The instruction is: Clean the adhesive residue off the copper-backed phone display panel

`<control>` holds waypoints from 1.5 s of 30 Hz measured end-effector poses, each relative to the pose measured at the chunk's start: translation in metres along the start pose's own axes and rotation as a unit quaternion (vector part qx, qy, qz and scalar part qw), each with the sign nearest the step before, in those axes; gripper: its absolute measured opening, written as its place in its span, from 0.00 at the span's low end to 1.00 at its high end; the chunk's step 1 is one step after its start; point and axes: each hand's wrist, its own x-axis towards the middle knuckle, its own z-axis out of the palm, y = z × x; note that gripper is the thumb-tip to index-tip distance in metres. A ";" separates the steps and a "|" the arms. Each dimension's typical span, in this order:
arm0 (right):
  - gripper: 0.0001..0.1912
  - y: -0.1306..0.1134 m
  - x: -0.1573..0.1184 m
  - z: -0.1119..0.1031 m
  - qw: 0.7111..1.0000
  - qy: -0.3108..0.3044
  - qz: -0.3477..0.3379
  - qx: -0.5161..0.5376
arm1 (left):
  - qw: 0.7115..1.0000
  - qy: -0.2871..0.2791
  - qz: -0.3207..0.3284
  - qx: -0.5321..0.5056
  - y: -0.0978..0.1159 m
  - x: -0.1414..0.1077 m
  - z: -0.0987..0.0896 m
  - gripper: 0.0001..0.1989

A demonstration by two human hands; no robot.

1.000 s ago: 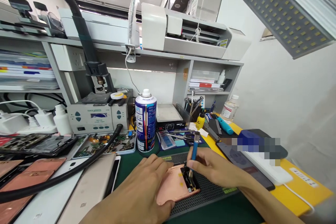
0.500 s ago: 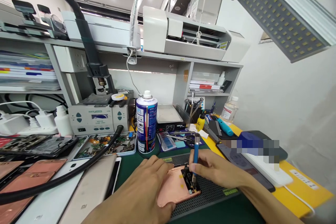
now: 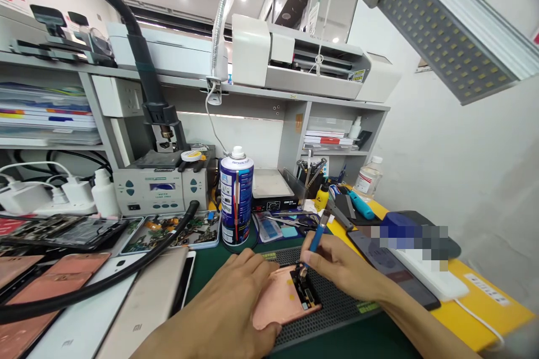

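Holding the blue-handled tool [image 3: 316, 238]: right hand [image 3: 339, 266], thumb and fingers closed round the shaft, its top leaning right.
Tool tip: over the far part of the dark board [image 3: 308, 293]; contact cannot be told.
Steadying grip: left hand [image 3: 236, 291], spread across the copper-coloured panel [image 3: 275, 298], thumb at the near edge, fingers towards the far edge.
Panel: lying on the grey perforated mat [image 3: 343, 309], between the hands, the dark board at its right end.
Under the mat: a green work surface [image 3: 357, 341].
Beyond the hands: a blue spray can [image 3: 236, 202] upright, tweezers and scissors to its right.
Left side: a pale gold phone [image 3: 147, 300] beside a white phone [image 3: 80, 317], a black hose [image 3: 105, 293] crossing above them.
Behind the hose: a tray [image 3: 206, 246] of small parts, before a grey station [image 3: 160, 190] with a display.
Right side: a dark slab [image 3: 391, 269] beside a white bar [image 3: 442, 280].
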 end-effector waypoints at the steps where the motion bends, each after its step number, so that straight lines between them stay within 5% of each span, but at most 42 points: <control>1: 0.16 0.000 0.000 0.001 1.000 0.001 0.000 -0.005 | 1.000 0.001 0.001 0.001 0.000 0.000 0.000 0.21; 15: 0.15 0.004 0.000 0.011 0.998 0.042 0.022 -0.047 | 0.999 0.037 0.019 -0.001 -0.007 0.000 0.009 0.15; 34: 0.19 0.008 -0.001 0.009 0.995 0.083 0.048 0.031 | 1.000 0.019 0.014 0.005 -0.002 -0.001 0.002 0.23; 45: 0.10 0.000 -0.020 0.018 0.992 0.115 0.030 -0.028 | 1.000 0.019 0.011 0.016 -0.002 -0.001 0.003 0.19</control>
